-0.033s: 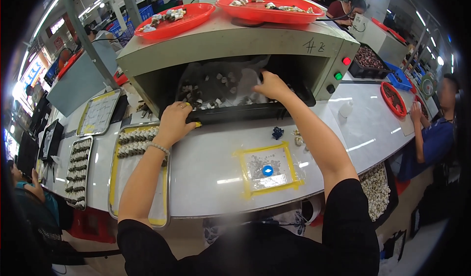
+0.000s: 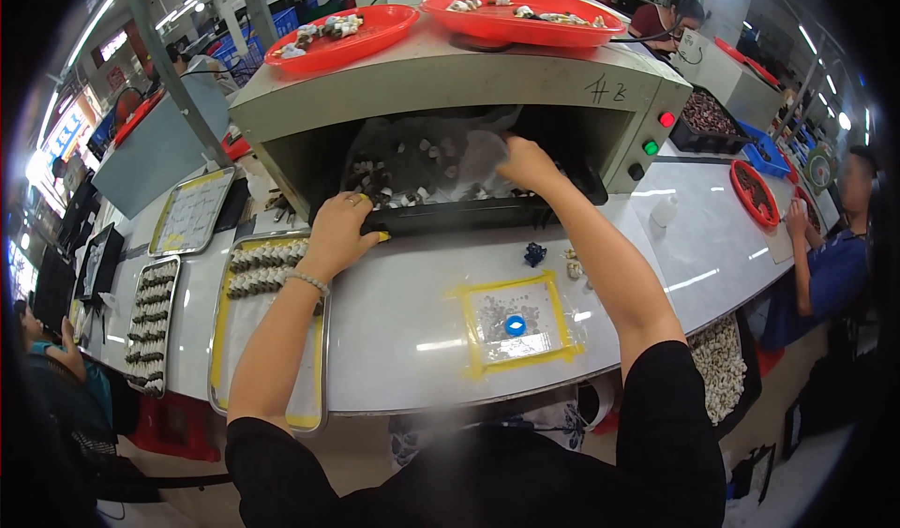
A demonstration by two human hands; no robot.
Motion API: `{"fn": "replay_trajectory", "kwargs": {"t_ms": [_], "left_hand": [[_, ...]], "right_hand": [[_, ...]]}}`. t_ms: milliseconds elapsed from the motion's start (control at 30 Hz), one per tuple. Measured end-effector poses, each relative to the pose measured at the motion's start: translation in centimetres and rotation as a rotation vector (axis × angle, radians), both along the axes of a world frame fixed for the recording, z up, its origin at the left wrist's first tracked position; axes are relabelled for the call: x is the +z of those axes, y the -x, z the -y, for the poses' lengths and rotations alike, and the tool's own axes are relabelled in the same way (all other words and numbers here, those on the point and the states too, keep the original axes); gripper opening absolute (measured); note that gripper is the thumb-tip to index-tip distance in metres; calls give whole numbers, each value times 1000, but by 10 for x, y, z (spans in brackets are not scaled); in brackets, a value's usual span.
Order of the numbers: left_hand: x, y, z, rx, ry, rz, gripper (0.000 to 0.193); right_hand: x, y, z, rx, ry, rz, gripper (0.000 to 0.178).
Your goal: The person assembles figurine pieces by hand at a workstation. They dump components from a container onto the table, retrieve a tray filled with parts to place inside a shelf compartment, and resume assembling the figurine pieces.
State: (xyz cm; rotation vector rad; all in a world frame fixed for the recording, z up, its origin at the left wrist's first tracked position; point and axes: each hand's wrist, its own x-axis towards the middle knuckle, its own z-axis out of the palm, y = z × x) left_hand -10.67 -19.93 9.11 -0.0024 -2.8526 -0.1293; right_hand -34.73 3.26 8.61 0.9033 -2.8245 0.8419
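A black tray [image 2: 450,217] sits in the open front of a grey-green metal cabinet [image 2: 459,97]. Small black-and-white pieces [image 2: 419,194] lie scattered in it, some seen through a thin translucent sheet [image 2: 482,156]. My left hand [image 2: 339,233], with yellow wraps on fingertips, is at the tray's left front corner; its fingers reach over the rim and the thumb lies along the front. My right hand [image 2: 528,165] reaches inside the cabinet, its fingers closed at the raised right part of the sheet. The fingertips of that hand are partly hidden.
Left of me, metal trays hold rows of pieces [image 2: 269,267]. A yellow-taped sheet [image 2: 502,301] with a blue cap [image 2: 515,325] lies in front. Beyond it stands a small white bottle [image 2: 664,211]. Red plates [image 2: 520,23] top the cabinet. A co-worker [image 2: 825,265] sits at right.
My right hand has shifted slightly to the right, and the sheet beside it looks more bunched. The whole view has moved a little. My left hand stays at the tray corner.
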Motion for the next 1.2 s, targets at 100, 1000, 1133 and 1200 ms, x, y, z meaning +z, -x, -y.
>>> {"fn": "replay_trajectory", "kwargs": {"t_ms": [100, 1000, 1133, 1200], "left_hand": [[-4, -18, 11, 40, 62, -143, 42], [-58, -197, 24, 660, 48, 215, 59], [-52, -183, 39, 618, -38, 48, 64], [-38, -163, 33, 455, -174, -79, 69]], "right_hand": [[13, -6, -5, -19, -259, -159, 48], [-7, 17, -128, -214, 628, 807, 13], [6, -9, -134, -153, 703, 866, 18], [16, -33, -133, -129, 780, 890, 20]]}}
